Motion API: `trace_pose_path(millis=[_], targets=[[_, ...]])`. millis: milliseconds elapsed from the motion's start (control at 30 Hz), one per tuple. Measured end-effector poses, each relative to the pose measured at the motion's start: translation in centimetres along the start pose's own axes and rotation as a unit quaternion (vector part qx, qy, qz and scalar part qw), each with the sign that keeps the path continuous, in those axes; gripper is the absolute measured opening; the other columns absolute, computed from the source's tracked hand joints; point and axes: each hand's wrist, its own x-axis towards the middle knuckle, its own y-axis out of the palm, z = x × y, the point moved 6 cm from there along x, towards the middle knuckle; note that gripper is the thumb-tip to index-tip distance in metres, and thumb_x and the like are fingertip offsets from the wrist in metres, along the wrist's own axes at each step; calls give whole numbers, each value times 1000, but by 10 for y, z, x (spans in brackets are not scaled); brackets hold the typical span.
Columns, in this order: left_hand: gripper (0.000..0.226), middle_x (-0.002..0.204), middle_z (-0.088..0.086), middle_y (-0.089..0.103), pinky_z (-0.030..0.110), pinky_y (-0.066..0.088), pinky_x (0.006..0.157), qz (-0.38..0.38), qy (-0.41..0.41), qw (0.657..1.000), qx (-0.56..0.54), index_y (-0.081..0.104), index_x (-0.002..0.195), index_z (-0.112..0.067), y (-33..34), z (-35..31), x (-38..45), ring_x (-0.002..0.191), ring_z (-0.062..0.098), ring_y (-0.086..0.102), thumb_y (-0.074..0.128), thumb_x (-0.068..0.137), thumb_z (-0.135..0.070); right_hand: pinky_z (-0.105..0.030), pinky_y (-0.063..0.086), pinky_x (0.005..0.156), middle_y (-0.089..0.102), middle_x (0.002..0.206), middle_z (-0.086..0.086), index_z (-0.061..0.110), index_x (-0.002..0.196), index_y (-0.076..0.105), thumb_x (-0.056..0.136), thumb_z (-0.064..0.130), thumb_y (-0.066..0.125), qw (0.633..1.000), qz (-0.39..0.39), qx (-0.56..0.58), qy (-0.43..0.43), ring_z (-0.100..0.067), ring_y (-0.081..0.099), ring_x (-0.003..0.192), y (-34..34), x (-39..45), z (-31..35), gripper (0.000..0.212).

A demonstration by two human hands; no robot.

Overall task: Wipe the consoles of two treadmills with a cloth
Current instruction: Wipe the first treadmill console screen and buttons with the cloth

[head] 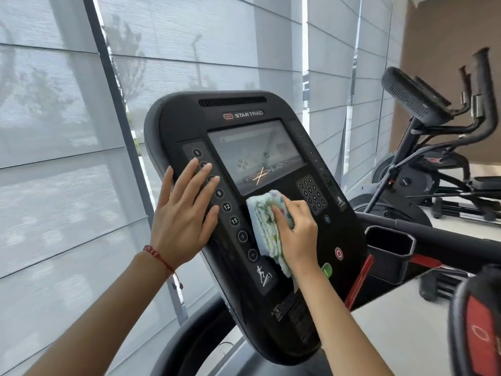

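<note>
The right hand (296, 234) grasps a folded pale-blue patterned cloth (264, 226) and presses it flat against the black Star Trac treadmill console (292, 308), just below the bottom edge of the grey display screen (254, 156). The left hand (184, 213), released and flat with fingers spread, rests on the console's left edge, over the numbered button column (230, 213).

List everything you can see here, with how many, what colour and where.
console: one, black, centre, tilted
screen: one, grey, upper console
cloth: one, pale blue, patterned, below the screen
stop button: one, red, console lower right
cup holder: one, black, right of console
exercise machine: one, black, right background
window blinds: grey, left and behind
bracelet: one, red, left wrist
left hand: flat on console's left edge
right hand: pressing the cloth
</note>
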Motion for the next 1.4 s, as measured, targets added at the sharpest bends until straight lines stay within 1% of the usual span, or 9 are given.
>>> trace_pose_path(millis=[167,367,600,800,933,1033,1133,1233,1400], targets=[[47,135,18,49,54,15,112,-11,-9,1000,-4,56,124,2,0,-3,1,135,32,29,32,94,-25,2,32,73,51,94,-7,7,122,60,92,27,55,998,-24,-27,59,-13,50,86,-13,51,-39,37],[47,134,19,49,53,13,112,-12,-19,1000,-3,56,123,2,1,-4,1,135,33,29,32,93,-24,-26,42,88,52,98,-6,13,123,60,91,32,55,996,-24,-13,88,-18,55,94,-9,56,-37,37],[47,136,19,47,55,14,112,-4,-19,1000,-6,55,125,2,2,-3,1,136,33,28,31,94,-25,-8,40,81,52,90,3,13,119,63,85,40,56,997,27,34,-59,-11,53,84,18,-18,31,44],[47,137,18,46,55,12,112,-6,-40,999,-36,58,122,1,2,-6,-2,137,33,24,39,91,-29,-2,36,76,57,93,-5,9,117,64,87,30,61,1000,-11,14,21,-9,53,82,-9,35,-27,36],[50,135,17,47,54,6,113,-20,-62,996,-63,61,118,-1,5,-10,-1,138,34,21,44,84,-34,-11,35,79,54,100,-3,10,118,61,92,31,55,992,-48,-17,116,-12,52,93,-38,74,-86,35],[49,134,19,47,54,6,113,-28,-65,995,-65,61,117,0,5,-11,-1,138,35,21,43,83,-31,1,33,64,55,97,-5,7,113,62,93,32,52,984,-70,-21,161,-11,50,88,-54,92,-110,34],[49,133,20,47,55,7,112,-30,-63,995,-66,61,118,0,5,-12,0,137,36,21,42,83,-29,4,34,58,51,89,-1,7,107,64,94,30,50,982,-79,-25,167,-10,49,81,-57,98,-113,30],[49,133,21,46,57,7,112,-26,-61,995,-70,61,118,1,7,-12,0,137,37,20,41,83,-27,-1,38,70,49,97,-2,10,111,63,94,31,51,984,-69,-17,165,-12,51,90,-47,85,-102,29],[47,133,21,47,57,7,112,-28,-63,995,-68,60,117,0,6,-13,-1,137,38,21,41,83,-26,1,34,78,53,94,2,7,115,63,88,26,61,997,-24,22,76,-4,51,86,-17,33,-45,33]])
